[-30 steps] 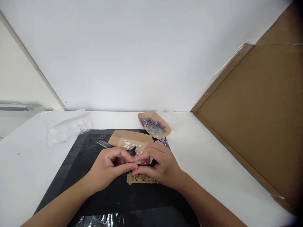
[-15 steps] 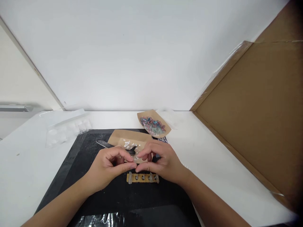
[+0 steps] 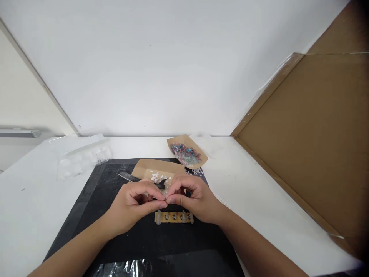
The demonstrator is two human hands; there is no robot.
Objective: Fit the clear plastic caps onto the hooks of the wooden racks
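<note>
My left hand point(image 3: 135, 200) and my right hand point(image 3: 191, 198) meet fingertip to fingertip above the black mat. Thumb and forefinger of each are pinched together on something tiny, mostly hidden by the fingertips. Just below them lies a narrow tan strip point(image 3: 178, 217) with several round dark spots and a few upright translucent pieces point(image 3: 158, 217). Behind the fingers, a brown paper sheet point(image 3: 144, 166) carries small white pieces point(image 3: 155, 176). A dark flat file point(image 3: 127, 176) reaches toward a black curved object point(image 3: 161, 184) on that paper, partly covered by my left hand.
A second brown paper point(image 3: 175, 141) with many coloured translucent pieces point(image 3: 184, 153) sits farther back, beside a clear plastic bag point(image 3: 206, 144). Clear plastic packaging point(image 3: 82, 159) lies at the left. A cardboard panel point(image 3: 311, 146) stands right, a white wall point(image 3: 161, 77) behind.
My right thumb and forefinger have closed toward my left fingertips, so the small translucent piece seen between the hands is now mostly covered. The strip and papers have stayed put.
</note>
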